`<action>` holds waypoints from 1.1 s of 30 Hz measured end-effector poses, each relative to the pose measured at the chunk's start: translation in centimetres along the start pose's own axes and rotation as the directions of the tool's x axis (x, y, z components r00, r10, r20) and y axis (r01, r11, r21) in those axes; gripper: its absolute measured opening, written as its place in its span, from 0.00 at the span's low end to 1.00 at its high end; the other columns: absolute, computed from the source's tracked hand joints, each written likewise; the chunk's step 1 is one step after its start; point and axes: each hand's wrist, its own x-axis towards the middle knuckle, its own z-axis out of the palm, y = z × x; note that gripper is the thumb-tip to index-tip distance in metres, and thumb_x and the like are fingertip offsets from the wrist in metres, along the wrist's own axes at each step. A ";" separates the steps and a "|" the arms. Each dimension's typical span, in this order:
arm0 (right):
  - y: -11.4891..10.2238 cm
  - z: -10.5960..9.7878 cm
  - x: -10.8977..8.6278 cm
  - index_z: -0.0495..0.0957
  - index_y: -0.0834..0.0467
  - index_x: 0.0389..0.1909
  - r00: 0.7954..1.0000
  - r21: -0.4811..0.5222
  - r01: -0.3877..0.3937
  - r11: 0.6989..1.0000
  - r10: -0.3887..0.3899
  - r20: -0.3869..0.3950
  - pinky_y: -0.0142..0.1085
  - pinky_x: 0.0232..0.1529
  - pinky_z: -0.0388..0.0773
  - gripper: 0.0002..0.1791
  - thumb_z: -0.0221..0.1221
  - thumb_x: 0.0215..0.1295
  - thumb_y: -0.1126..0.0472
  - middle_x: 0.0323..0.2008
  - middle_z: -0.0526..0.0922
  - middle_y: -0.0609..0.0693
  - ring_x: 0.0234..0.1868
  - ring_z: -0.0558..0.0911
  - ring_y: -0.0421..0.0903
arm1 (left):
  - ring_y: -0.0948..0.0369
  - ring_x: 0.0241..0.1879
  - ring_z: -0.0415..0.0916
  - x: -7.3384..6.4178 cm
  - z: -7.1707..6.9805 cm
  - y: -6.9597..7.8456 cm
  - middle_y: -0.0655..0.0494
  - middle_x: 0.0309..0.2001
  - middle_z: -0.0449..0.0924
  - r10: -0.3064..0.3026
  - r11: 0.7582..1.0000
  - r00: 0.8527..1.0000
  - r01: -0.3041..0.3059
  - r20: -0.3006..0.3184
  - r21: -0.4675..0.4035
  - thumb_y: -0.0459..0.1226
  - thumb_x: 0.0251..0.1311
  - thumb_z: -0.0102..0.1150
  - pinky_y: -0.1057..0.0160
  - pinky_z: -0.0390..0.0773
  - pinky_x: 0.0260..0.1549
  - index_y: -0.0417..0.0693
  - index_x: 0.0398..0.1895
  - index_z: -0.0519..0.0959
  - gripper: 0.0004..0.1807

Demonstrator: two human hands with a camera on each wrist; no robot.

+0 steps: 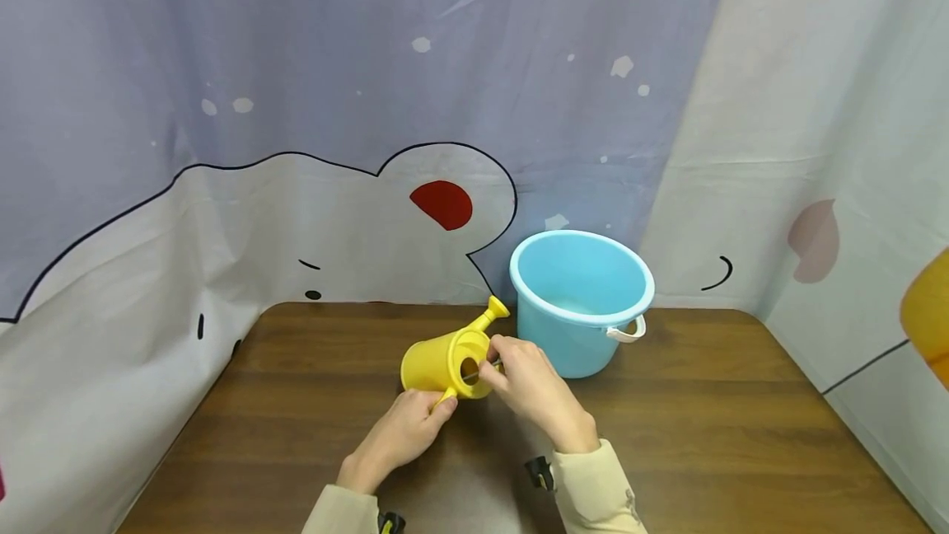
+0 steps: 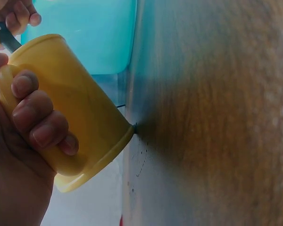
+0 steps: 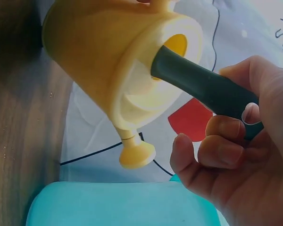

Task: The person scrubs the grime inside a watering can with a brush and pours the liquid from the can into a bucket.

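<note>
One yellow watering can (image 1: 426, 365), tilted, just beyond my left hand (image 1: 408, 428) and just left of my right hand (image 1: 532, 386). Left: fingers curled round the can's loop handle (image 2: 6, 84). Right: thumb and fingers pinching a dark green grip (image 3: 198, 84), a hole through the end I hold, its other end at the can's round opening. How far it reaches inside, I cannot tell. Base of the can faces left, mouth turned right and a little near. Base edge low by the wooden surface (image 1: 726, 427); whether it touches, unclear. Spout (image 1: 483, 320) runs far and right, flared head close to the left side of a light blue bucket (image 1: 578, 344). Bucket upright on the surface, right of the can and beyond my right hand, white handle (image 1: 628, 331) hanging at its near right. Pale sleeves (image 1: 596, 480) on both my arms. Past the far edge of the surface: printed cloth (image 1: 259, 64), lilac above, white below, black outlines, one red patch (image 1: 445, 203) left of the bucket.
</note>
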 end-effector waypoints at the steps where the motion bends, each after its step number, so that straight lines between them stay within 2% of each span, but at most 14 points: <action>1: 0.0 -0.1 0.0 0.72 0.52 0.25 1.000 -0.001 0.001 1.000 -0.001 -0.003 0.31 0.25 0.68 0.07 0.60 0.58 0.62 0.22 0.69 0.39 0.22 0.69 0.37 | 0.71 0.16 0.53 0.0 0.0 0.0 0.68 0.15 0.55 0.000 1.000 1.000 0.000 -0.002 0.002 0.42 0.73 0.48 0.69 0.60 0.18 0.54 0.16 0.65 0.22; 9: -0.4 -0.4 0.1 0.72 0.53 0.24 0.999 0.002 0.026 1.000 -0.026 -0.045 0.31 0.24 0.68 0.06 0.59 0.56 0.64 0.21 0.69 0.40 0.21 0.69 0.38 | 0.71 0.16 0.53 0.0 -0.2 0.0 0.69 0.15 0.55 -0.003 1.000 1.000 0.003 -0.014 0.026 0.44 0.73 0.48 0.69 0.60 0.18 0.55 0.15 0.64 0.23; 19: -0.5 0.9 0.4 0.73 0.54 0.26 0.999 0.021 0.029 0.999 -0.028 -0.029 0.32 0.26 0.68 0.06 0.59 0.61 0.63 0.23 0.71 0.42 0.23 0.68 0.39 | 0.72 0.16 0.53 -0.3 -0.2 -0.3 0.70 0.15 0.55 0.023 0.998 0.999 -0.021 -0.041 0.051 0.42 0.72 0.50 0.70 0.59 0.17 0.55 0.14 0.63 0.23; 33: 0.2 1.9 0.2 0.74 0.54 0.28 1.000 -0.006 0.005 1.000 -0.005 -0.021 0.32 0.27 0.68 0.06 0.60 0.65 0.60 0.24 0.71 0.43 0.24 0.69 0.40 | 0.72 0.16 0.53 -0.1 0.1 -0.2 0.69 0.15 0.55 0.035 0.999 0.999 -0.034 -0.015 0.011 0.44 0.73 0.48 0.70 0.59 0.18 0.56 0.16 0.64 0.22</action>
